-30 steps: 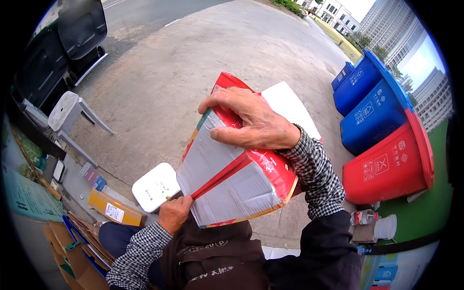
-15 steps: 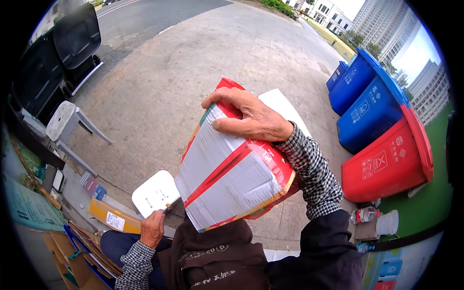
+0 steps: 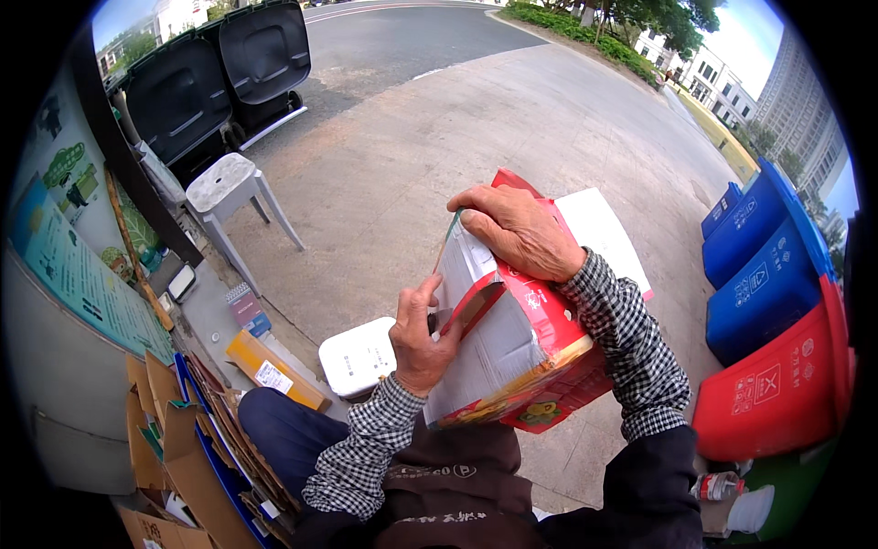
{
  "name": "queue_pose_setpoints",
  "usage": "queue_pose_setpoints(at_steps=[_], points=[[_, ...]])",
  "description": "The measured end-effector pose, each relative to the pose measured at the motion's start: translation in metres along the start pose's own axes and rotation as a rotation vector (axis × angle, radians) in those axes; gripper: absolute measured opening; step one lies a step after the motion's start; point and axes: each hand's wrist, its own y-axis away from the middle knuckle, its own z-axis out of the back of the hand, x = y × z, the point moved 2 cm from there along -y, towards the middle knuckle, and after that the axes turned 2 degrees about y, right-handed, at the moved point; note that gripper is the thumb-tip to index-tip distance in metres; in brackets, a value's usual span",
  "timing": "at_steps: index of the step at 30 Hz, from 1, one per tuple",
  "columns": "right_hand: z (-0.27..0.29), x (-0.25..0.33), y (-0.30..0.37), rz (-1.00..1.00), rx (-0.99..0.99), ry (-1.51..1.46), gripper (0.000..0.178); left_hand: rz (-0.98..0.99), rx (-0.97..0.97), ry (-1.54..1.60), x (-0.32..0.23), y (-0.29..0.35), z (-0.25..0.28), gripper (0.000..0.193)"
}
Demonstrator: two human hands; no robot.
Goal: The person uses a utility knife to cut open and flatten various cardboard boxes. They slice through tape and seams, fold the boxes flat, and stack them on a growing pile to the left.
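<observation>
A red and white cardboard box (image 3: 489,361) rests tilted over my lap, its white face turned to the left. My right hand (image 3: 526,229) wraps over the top edge of the box and holds it steady. My left hand (image 3: 421,339) grips the left side of the box, thumb and fingers at the seam. Along that seam a red flap edge (image 3: 480,302) stands up with a dark gap beside it. Something small and dark shows by the left fingers; I cannot make out what it is. A white panel (image 3: 604,233) sticks out behind the box.
Left of my knee lie a white rounded lid (image 3: 357,355), an orange carton (image 3: 274,371) and stacked flattened cardboard (image 3: 206,448). A grey stool (image 3: 224,192) stands farther off, before black bins (image 3: 265,55). Blue bins (image 3: 764,284) and a red bin (image 3: 768,384) line the right side.
My left hand has moved up from beside the white lid onto the box. The seam now gapes where it lay flat. The view has swung left, and my right hand keeps its hold.
</observation>
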Motion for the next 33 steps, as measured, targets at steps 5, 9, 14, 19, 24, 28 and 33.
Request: queue_pose_setpoints(at_steps=[5,9,14,19,24,28,33], points=[[-0.013,0.019,-0.005,0.05,0.009,0.055,0.028,-0.159,-0.058,-0.122,-0.059,-0.047,0.023,0.066],[-0.012,0.024,0.001,0.006,0.075,0.1,0.025,-0.137,0.198,-0.083,-0.058,-0.053,0.049,0.058],[-0.01,0.036,0.007,0.036,0.141,0.086,0.024,-0.241,0.422,0.23,-0.022,-0.069,0.09,0.048],[-0.014,0.037,-0.002,0.0,0.199,0.101,0.03,0.214,0.328,0.17,0.014,-0.004,0.079,0.051],[-0.008,0.046,-0.005,-0.061,0.241,0.073,0.039,0.379,0.229,0.048,0.103,0.107,0.03,0.057],[-0.004,0.049,0.0,0.012,0.275,0.082,0.036,0.408,0.102,0.104,0.098,0.128,0.014,0.055],[0.003,0.051,0.006,0.035,0.319,0.043,0.037,0.392,0.508,0.08,0.124,0.109,0.054,0.04]])
